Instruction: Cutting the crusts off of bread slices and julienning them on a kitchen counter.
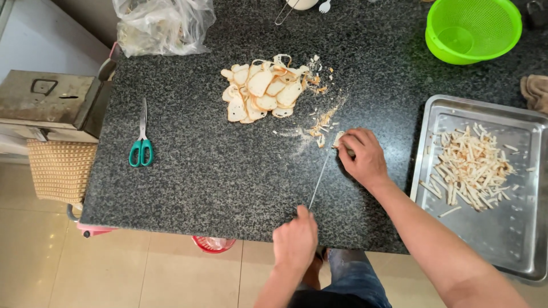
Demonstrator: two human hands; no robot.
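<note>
The left hand is clenched around the handle of a long thin knife at the near edge of the counter, and the blade runs away from the body toward the right hand. That hand is curled over a small pale slice, pinning it to the stone just at the knife's tip.

The fingertips sit very close to the edge, so the likeliest mishap, as I judge it, is a nick if the blade skates on the hard, bare granite or the slice slips under pressure. No board lies under the cut, which would also dull the edge.

Just beyond the knife tip lie crumbs and thin offcuts, which could roll under the slice and unsettle it. Right of the knife, a steel tray holds cut strips; it overhangs the counter's near edge and could be knocked by an elbow. Far left of the knife lie green-handled scissors. Farther back is a pile of slices, then a plastic bag and a green colander.
</note>
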